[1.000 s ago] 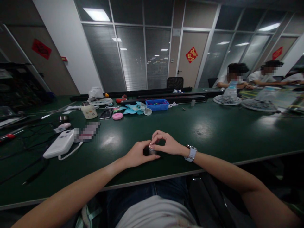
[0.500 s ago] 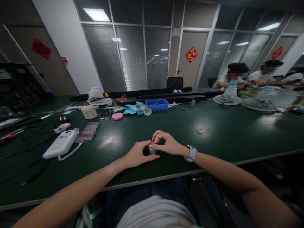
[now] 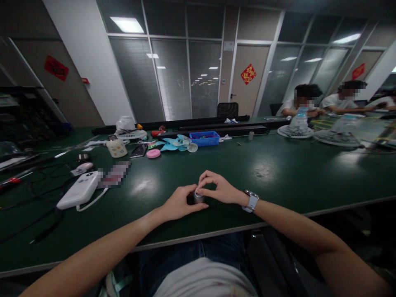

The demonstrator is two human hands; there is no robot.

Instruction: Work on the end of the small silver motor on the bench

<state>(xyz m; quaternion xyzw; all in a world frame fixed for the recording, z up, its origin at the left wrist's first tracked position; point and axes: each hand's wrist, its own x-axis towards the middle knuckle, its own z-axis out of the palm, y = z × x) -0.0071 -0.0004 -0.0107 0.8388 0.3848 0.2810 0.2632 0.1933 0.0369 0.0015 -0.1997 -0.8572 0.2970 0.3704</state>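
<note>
A small grey metal cylinder (image 3: 199, 198) stands upright on the green table in front of me. Around its sides curve the thumb and fingers of my left hand (image 3: 179, 203), gripping it. My right hand (image 3: 220, 189) comes in from the other side, thumb and fingertips pinched together at the cylinder's top. Whatever lies between those right fingertips is too small or too hidden to name. A watch with a pale strap (image 3: 251, 202) is on my right wrist.
Left lie a white power bank (image 3: 79, 190) with a cable, a phone (image 3: 115, 175) and a patterned jar (image 3: 116, 147). Behind are blue fan blades (image 3: 173, 143), a pink disc (image 3: 153, 154), a blue bin (image 3: 204, 141) and another small cylinder (image 3: 251, 135). People sit at right near fan parts (image 3: 295, 131).
The view has tipped slightly, so the background sits a little lower. My left hand keeps its grip; my right fingers have shifted only slightly at the cylinder's top.
</note>
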